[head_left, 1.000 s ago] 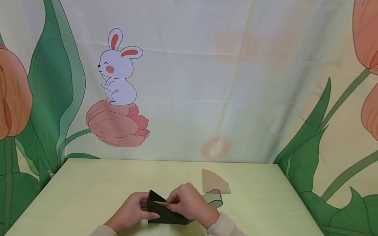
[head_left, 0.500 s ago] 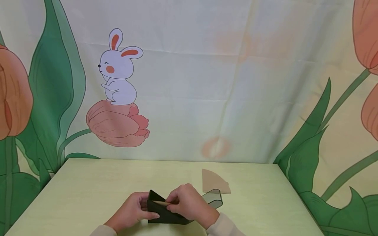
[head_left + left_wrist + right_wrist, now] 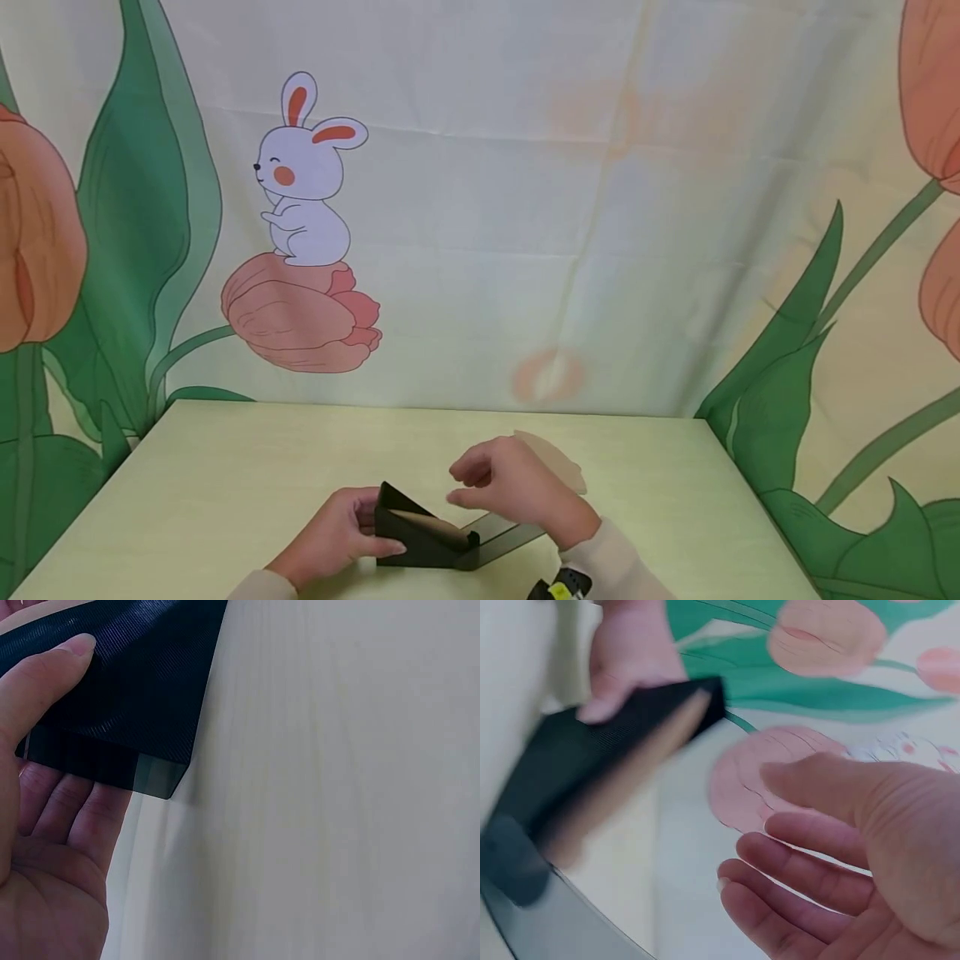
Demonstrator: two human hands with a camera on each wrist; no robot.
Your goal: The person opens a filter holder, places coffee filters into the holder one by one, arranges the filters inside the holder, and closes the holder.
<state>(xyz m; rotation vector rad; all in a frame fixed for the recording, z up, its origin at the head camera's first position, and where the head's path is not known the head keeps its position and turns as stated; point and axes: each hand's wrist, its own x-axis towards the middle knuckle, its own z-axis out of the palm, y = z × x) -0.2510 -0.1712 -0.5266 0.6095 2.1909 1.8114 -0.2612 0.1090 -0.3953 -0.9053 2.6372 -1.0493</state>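
A black wedge-shaped holder [image 3: 420, 533] stands on the pale green table [image 3: 225, 467], with a brown sheet tucked inside it and a dark flap lying flat to its right. My left hand [image 3: 337, 533] grips the holder's left end, thumb on the textured front face [image 3: 127, 682] and fingers behind. My right hand [image 3: 510, 487] hovers above and right of the holder, fingers loosely bent and holding nothing [image 3: 832, 855]. A tan fan-shaped paper [image 3: 562, 462] lies on the table behind the right hand, partly hidden by it.
A printed backdrop with a rabbit [image 3: 303, 183] and tulips hangs behind the table. The table's far edge meets the backdrop. A dark wrist device [image 3: 558, 587] shows at the bottom edge on the right sleeve.
My right hand has let go of the brown sheet and lifted up and to the right. The sheet now sits inside the holder and the flap lies flatter. The left hand has stayed put.
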